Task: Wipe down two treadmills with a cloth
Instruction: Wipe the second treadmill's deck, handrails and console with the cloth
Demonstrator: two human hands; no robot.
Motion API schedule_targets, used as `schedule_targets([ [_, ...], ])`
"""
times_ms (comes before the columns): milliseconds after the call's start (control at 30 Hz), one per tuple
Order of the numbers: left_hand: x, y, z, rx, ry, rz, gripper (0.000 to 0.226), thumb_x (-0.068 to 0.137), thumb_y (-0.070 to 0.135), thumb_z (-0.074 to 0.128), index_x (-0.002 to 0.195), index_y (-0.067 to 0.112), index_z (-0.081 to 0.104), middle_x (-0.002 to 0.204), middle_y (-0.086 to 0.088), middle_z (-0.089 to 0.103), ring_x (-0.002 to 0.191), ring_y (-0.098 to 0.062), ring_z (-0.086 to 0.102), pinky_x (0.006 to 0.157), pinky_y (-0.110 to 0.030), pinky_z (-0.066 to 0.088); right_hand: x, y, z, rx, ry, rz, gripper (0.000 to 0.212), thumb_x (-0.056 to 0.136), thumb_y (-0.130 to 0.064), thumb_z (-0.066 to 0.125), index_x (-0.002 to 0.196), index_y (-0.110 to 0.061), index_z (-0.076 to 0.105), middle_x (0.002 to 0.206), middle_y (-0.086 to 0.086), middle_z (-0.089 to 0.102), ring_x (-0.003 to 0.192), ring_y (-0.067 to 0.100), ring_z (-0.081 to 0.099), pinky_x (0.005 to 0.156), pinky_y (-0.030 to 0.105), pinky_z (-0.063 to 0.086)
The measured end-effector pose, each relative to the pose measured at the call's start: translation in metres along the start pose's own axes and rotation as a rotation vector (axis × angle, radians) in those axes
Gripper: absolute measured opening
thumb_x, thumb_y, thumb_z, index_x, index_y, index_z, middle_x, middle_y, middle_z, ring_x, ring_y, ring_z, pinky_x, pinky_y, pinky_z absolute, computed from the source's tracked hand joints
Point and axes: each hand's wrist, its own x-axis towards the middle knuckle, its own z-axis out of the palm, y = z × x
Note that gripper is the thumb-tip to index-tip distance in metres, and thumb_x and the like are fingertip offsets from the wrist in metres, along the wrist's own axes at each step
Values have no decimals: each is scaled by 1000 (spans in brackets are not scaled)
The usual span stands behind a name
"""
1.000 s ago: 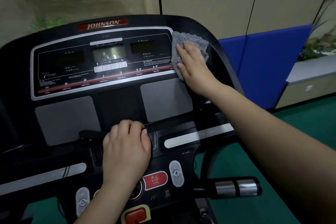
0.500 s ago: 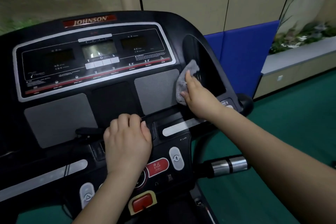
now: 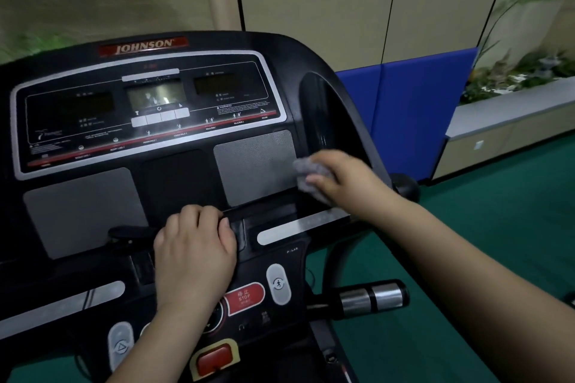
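Observation:
A black treadmill console (image 3: 174, 183) with a red brand label and dark display panel fills the left and centre. My right hand (image 3: 345, 174) presses a bunched grey cloth (image 3: 306, 172) against the console's right side, beside the right grey mesh panel (image 3: 255, 165) and below the cup recess. The hand is blurred with motion. My left hand (image 3: 196, 249) rests fingers-curled on the ledge in the console's middle, above the red stop button (image 3: 244, 297).
A chrome-ringed handgrip (image 3: 373, 297) sticks out at the lower right. Blue wall padding (image 3: 413, 121) and beige wall panels stand behind the console. A planter ledge (image 3: 510, 109) runs at the right above green floor (image 3: 485, 227).
My right hand has carried the cloth down the console's right side, from beside the display panel to the level of the mesh panel's lower edge. My left hand has stayed on the ledge.

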Motion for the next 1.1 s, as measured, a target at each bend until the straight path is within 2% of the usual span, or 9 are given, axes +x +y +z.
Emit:
schedule_targets([
  [100,1,0,0,-1,1,-12,35,88,37,33,91,18,62,93,-2,57,86,-25,50,76,-42,40,21,8,-21,99,297,68,30,89,-21,62,118,-21,55,113,1,55,96,12,52,70,10,35],
  [200,1,1,-1,-14,4,-28,36,87,39,33,91,19,62,93,0,57,86,-23,50,77,-41,40,58,13,-36,138,496,56,31,87,-17,65,116,-17,56,111,3,43,91,-2,43,74,-1,33],
  [300,2,1,-2,-23,5,-38,36,86,40,33,90,20,63,93,1,58,87,-23,51,78,-42,41,98,22,-34,112,541,21,30,84,-12,68,113,-17,62,113,3,35,102,11,46,84,-4,29],
  [467,3,1,-1,-21,4,-51,34,86,39,34,90,21,62,93,3,58,87,-21,50,78,-40,41,116,42,-5,-177,391,-15,43,90,-20,60,131,-11,52,136,20,37,124,35,36,104,42,35],
  [600,3,2,-1,-25,11,-53,33,86,39,35,90,21,63,93,3,58,88,-20,50,79,-40,40,98,53,-1,-234,236,-119,47,96,-14,48,142,-7,41,142,23,34,131,37,35,109,35,29],
  [700,3,2,-1,-22,12,-54,33,86,38,36,90,20,63,93,3,58,88,-22,50,79,-40,40,83,63,-7,-218,144,-127,41,88,-6,58,129,-10,57,129,14,49,117,30,50,96,30,39],
  [833,2,3,-1,-21,15,-59,34,86,38,35,90,19,63,93,1,58,87,-23,51,79,-41,41,72,68,-13,-285,-44,-78,30,79,-8,67,109,-14,67,113,8,58,100,27,58,84,36,48],
  [1000,2,3,-2,-8,13,-59,33,86,37,36,90,19,63,93,0,59,87,-24,51,78,-42,41,68,66,-12,-387,-247,-21,28,87,-14,61,113,-22,66,116,4,62,104,24,58,81,28,44],
  [1100,2,4,-1,-3,13,-61,34,86,37,35,90,19,63,94,-1,59,87,-24,51,78,-42,40,70,60,-15,-427,-342,16,30,88,-17,55,113,-29,64,115,0,64,103,22,58,84,31,48],
])
